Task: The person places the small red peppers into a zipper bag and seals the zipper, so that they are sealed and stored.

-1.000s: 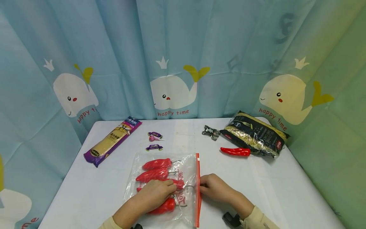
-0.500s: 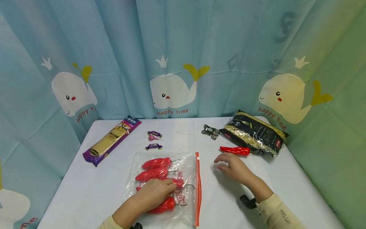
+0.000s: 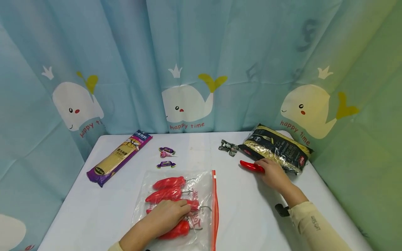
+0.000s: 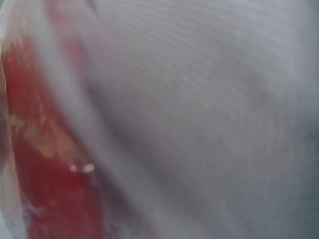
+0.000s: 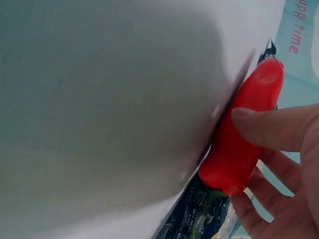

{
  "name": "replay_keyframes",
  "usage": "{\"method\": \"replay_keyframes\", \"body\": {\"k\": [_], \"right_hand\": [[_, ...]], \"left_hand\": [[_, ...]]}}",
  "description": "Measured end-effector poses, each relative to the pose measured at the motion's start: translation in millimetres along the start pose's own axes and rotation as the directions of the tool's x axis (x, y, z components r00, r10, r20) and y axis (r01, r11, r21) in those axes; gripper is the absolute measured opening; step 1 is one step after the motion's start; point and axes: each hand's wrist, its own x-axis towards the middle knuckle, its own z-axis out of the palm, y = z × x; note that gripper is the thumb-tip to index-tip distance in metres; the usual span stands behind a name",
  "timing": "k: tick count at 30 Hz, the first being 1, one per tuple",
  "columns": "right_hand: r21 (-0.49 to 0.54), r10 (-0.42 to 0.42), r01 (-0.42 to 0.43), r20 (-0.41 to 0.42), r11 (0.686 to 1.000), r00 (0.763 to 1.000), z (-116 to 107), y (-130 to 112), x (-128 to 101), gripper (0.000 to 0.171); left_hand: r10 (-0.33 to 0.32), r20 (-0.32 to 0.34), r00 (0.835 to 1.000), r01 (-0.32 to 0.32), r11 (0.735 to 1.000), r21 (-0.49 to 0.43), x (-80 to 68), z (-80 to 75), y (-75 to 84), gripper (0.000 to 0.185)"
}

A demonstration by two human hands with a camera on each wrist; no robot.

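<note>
1. The right hand (image 3: 274, 174) is stretched out to the far right part of the white surface (image 3: 251, 209), where its thumb and fingers close round the loose red chili pepper (image 3: 251, 166)
2. In the right wrist view the thumb (image 5: 279, 127) presses on top of that red chili pepper (image 5: 244, 134) while the other fingers curl beneath it; the pepper lies on the surface, its stem end against the dark noodle packet (image 5: 199, 219)
3. That dark noodle packet (image 3: 276, 148) sits just behind the right hand at the right back corner, with a small silver sachet (image 3: 228, 147) near its left end
4. The left hand (image 3: 168, 214) rests palm down on the clear zip bag (image 3: 201, 188), fingers loosely bent over it, pinning it to the surface; it does not visibly grasp anything
5. Inside the zip bag lie several bagged red peppers (image 3: 168, 183), stems towards the red zip strip (image 3: 214, 209) on the bag's right edge
6. The left wrist view is a blur of red and grey, nothing sure to read there
7. Further back on the left lies a long purple pasta packet (image 3: 117, 158); three small wrapped candies (image 3: 165, 157) sit between it and the bag
8. A blue whale-print curtain (image 3: 188, 69) hangs behind the surface
</note>
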Motion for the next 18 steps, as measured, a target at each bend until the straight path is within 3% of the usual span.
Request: {"method": "replay_keyframes", "body": {"k": [10,14,18], "right_hand": [[0.04,-0.019,0.017,0.028,0.999,0.999,7.7,6.4,-6.7,0.049],[0.127,-0.046,0.039,0.053,0.991,0.998,2.7,-5.6,-19.0,0.049],[0.248,-0.131,0.108,0.077,0.963,0.988,0.7,-28.1,-35.7,0.05]], "left_hand": [[0.042,-0.022,0.999,-0.041,0.998,0.039,-2.7,5.5,-1.1,0.009],[0.043,-0.02,0.999,-0.042,0.998,0.055,-0.6,4.5,-1.7,0.01],[0.052,-0.029,0.998,-0.05,0.997,0.054,0.7,3.6,-2.6,0.009]]}}
